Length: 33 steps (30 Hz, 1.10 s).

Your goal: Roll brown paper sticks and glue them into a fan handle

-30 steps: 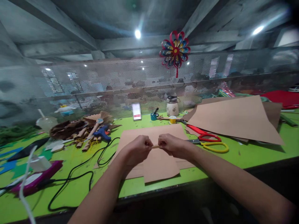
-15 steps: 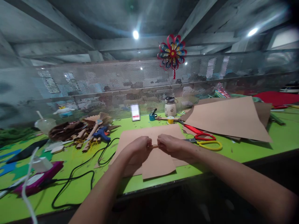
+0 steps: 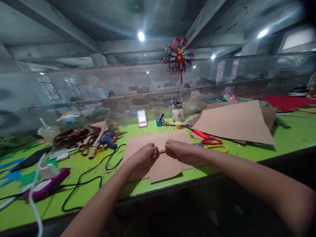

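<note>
Over the large brown sheet [image 3: 138,141], the left hand [image 3: 150,151] and right hand [image 3: 173,147] pinch, fingertips closed, a thin roll [image 3: 162,151] begun on the brown strip [image 3: 165,169] (its nearer length apparently unrolled).

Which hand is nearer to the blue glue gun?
Left: the left hand is to the right of the blue glue gun; the right hand is farther right, beyond the left one.

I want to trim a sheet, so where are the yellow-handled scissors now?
In the head view, the yellow-handled scissors lie right of centre, just beyond the wrist of the right hand, with the red-handled scissors just behind them.
</note>
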### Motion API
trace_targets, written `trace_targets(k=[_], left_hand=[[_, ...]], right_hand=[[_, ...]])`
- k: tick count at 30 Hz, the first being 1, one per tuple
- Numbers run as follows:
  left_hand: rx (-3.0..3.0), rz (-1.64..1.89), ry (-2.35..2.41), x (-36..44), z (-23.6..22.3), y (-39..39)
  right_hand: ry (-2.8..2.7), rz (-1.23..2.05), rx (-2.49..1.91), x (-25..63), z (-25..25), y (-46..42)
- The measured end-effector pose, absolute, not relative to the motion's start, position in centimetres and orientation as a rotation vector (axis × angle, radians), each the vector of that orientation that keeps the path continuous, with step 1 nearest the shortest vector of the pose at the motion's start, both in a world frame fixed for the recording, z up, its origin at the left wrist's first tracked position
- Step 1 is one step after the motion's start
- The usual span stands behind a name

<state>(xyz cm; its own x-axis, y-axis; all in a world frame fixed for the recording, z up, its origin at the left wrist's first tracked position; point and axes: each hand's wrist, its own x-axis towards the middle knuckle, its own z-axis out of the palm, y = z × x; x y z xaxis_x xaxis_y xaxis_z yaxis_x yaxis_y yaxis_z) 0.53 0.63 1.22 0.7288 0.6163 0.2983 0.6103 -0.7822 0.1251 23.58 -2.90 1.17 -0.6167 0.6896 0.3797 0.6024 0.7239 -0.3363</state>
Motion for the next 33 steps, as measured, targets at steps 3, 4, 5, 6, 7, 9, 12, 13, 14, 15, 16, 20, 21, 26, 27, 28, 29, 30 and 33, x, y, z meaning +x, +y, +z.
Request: trace_targets(k=[3, 4, 5, 6, 7, 9, 12, 13, 14, 15, 16, 20, 21, 26, 27, 28, 29, 30, 33], left_hand=[[2.894, 0.617, 0.979, 0.0, 0.7, 0.1], [2.897, 0.622, 0.964, 0.0, 0.6, 0.0], [2.901, 0.618, 0.952, -0.1, 0.5, 0.0], [2.907, 0.61, 0.943, 0.0, 0.5, -0.1], [2.915, 0.606, 0.939, 0.0, 0.5, -0.2], [2.94, 0.619, 0.938, 0.2, 0.7, -0.6], [3.007, 0.614, 0.903, 0.3, 1.4, -1.9], [3.029, 0.601, 0.889, 0.3, 1.7, -2.4], [3.048, 0.581, 0.878, 0.3, 2.0, -2.9], [3.062, 0.56, 0.871, 0.2, 2.3, -3.3], [3.07, 0.543, 0.873, 0.2, 2.5, -3.5], [2.965, 0.368, 1.051, 0.5, 3.5, -2.3], [2.881, 0.276, 1.138, 0.8, 3.7, -1.4], [2.634, 0.243, 1.267, 2.7, 5.2, 2.9], [2.614, 0.255, 1.265, 3.1, 5.3, 3.5], [2.594, 0.261, 1.253, 3.3, 5.4, 3.8], [2.577, 0.264, 1.23, 3.5, 5.4, 4.1], [2.562, 0.266, 1.197, 3.5, 5.4, 4.2], [2.517, 0.294, 1.068, 3.1, 4.8, 4.1]], right_hand=[[-2.456, 0.246, -1.02, 23.6, 1.4, -3.3], [-2.466, 0.243, -1.034, 23.6, 1.6, -3.4], [-2.479, 0.236, -1.043, 23.6, 1.8, -3.5], [-2.504, 0.226, -1.043, 23.5, 2.0, -3.6], [-2.537, 0.211, -1.036, 23.4, 2.3, -3.6], [-2.627, 0.154, -1.011, 23.2, 2.7, -3.6], [-2.815, 0.012, -0.95, 22.8, 3.1, -3.4], [-2.872, -0.044, -0.925, 22.7, 3.1, -3.3], [-2.916, -0.099, -0.904, 22.6, 3.0, -3.2], [-2.943, -0.153, -0.895, 22.5, 2.8, -3.1], [-2.953, -0.207, -0.908, 22.5, 2.6, -3.0], [-2.905, -0.362, -1.06, 22.6, 1.6, -2.8], [-2.884, -0.373, -1.081, 22.7, 1.4, -2.8], [-2.657, -0.485, -1.182, 23.0, 0.1, -3.1], [-2.585, -0.54, -1.207, 23.0, -0.3, -3.0], [-2.518, -0.594, -1.225, 23.1, -0.7, -2.9], [-2.472, -0.636, -1.223, 23.1, -1.0, -2.7], [-2.457, -0.66, -1.199, 23.2, -1.3, -2.5], [-2.466, -0.656, -1.138, 23.2, -1.6, -2.1]])
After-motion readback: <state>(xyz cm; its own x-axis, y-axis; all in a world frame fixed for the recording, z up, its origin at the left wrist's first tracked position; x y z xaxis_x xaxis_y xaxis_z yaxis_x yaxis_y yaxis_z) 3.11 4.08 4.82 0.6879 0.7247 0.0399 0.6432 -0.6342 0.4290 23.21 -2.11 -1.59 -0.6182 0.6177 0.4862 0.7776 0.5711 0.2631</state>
